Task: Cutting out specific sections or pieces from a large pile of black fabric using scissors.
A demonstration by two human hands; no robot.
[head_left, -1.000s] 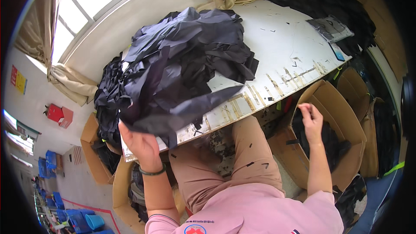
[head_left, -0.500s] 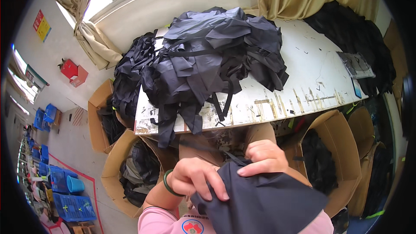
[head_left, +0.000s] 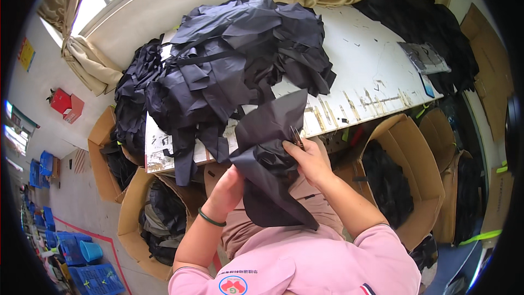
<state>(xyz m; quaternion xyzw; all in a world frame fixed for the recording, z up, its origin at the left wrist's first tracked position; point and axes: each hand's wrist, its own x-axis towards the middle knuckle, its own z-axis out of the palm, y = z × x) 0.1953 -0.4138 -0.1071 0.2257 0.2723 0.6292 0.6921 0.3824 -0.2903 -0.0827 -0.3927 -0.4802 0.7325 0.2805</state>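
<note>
Here, forearms (head_left: pixel 350 201) converge, right grip (head_left: pixel 311 159) holding snips (head_left: pixel 296 137), left grip (head_left: pixel 225 189) unclear behind black cloth (head_left: pixel 273 199).

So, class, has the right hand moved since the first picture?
Yes, left: the right hand then overlapped the large cardboard box on the right; now it appears clear to that box's left.

the left hand (head_left: pixel 226 190) is at the left edge of a black cloth piece (head_left: pixel 273 199), its fingertips hidden from me; the right hand (head_left: pixel 309 159) has small metal snips (head_left: pixel 296 137) gripped at the cloth's right side. beyond both hands, a dark fabric heap (head_left: pixel 234 57) lies on a white table (head_left: pixel 371 68). right of the right hand, a cardboard box (head_left: pixel 426 177) holds dark material (head_left: pixel 385 183).
</note>
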